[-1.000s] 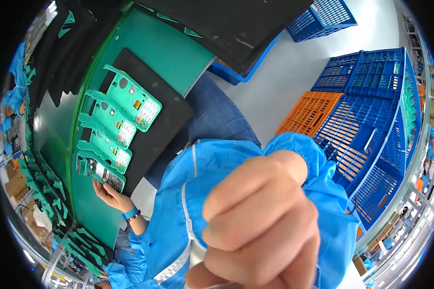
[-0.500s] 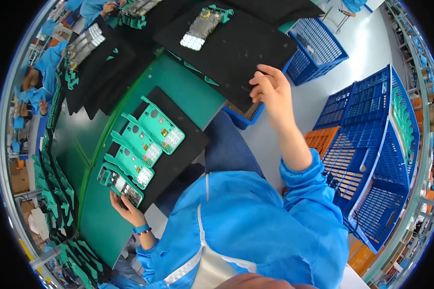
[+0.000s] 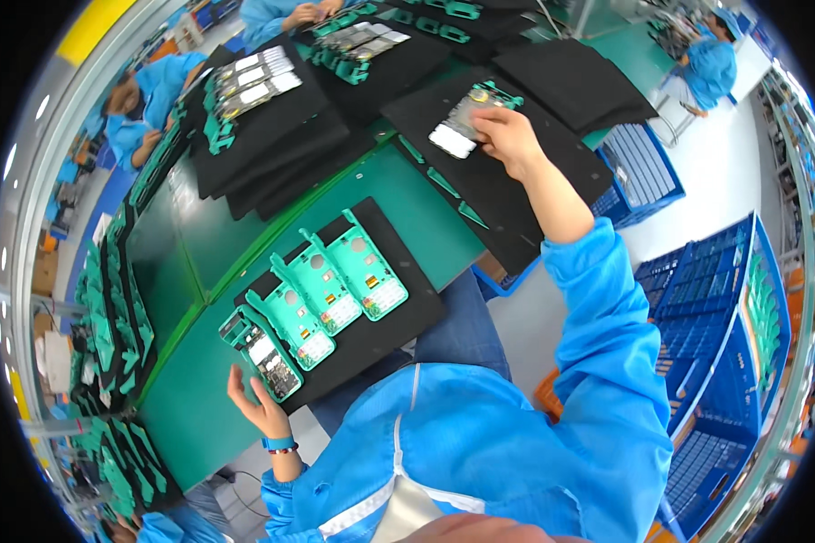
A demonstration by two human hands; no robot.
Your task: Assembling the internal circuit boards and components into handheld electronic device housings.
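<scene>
My right hand (image 3: 513,145) reaches far out, its fingers closed on a circuit board (image 3: 455,138) with a pale lower section and a green frame at its top. This board lies on a black mat (image 3: 552,172). My left hand (image 3: 259,409) is open, fingers spread, beside a green housing fitted with a board (image 3: 272,362), at the near-left end of a row. Several more green housings (image 3: 371,281) with fold-out flaps sit next to it on a nearer black mat (image 3: 407,335).
Stacked black mats with boards (image 3: 261,80) stand at the far left. Green strips (image 3: 442,183) lie along the mat edge. A blue crate (image 3: 638,172) and larger blue baskets (image 3: 706,317) stand on my right. Co-workers in blue (image 3: 711,65) are across the bench and farther off.
My right hand has moved forward and closed on the far circuit board. The left hand has come away from the end housing. The view has shifted toward the far side.
</scene>
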